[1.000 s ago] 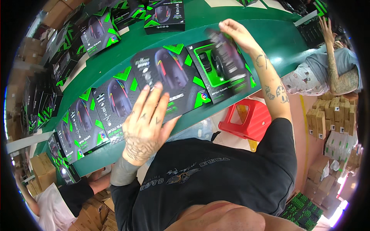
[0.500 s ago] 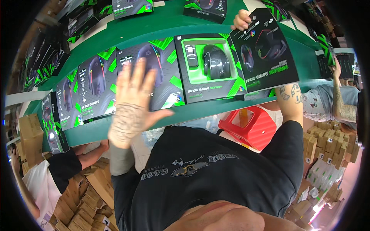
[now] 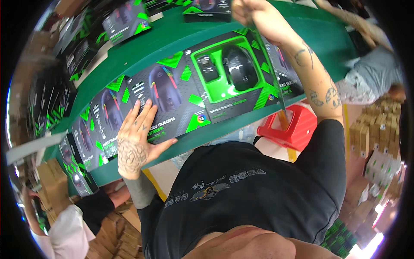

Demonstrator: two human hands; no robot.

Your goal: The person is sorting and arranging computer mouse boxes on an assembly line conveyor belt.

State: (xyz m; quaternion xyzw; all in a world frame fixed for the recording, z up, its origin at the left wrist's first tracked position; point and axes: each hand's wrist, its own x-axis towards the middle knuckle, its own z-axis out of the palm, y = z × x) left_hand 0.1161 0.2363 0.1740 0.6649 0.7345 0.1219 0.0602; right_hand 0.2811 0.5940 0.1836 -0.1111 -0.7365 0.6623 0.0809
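Note:
My left hand (image 3: 134,144) lies with fingers stretched over the lower left part of a closed black and green gaming mouse box (image 3: 166,97). Beside it, an open box shows a bright green tray (image 3: 217,88) with a black mouse (image 3: 240,67) and a small black piece (image 3: 208,69) in it. My right hand (image 3: 258,19) is raised at the far side, its fingers closed on the top of a thin dark cover panel (image 3: 272,71), seen almost edge-on along the open box's right side. Whether the panel is hinged to that box, I cannot tell.
More mouse boxes stand in the row, one closed box (image 3: 108,114) at left and another (image 3: 283,69) at right. Others (image 3: 207,11) lie across the green table (image 3: 172,36). A red stool (image 3: 293,127) is below the table edge. Co-workers are at both sides; cartons (image 3: 51,181) are stacked left.
My left hand has moved down and left on the closed box. The right hand has shifted left, turning the cover panel from face-on to nearly edge-on and uncovering the box at right.

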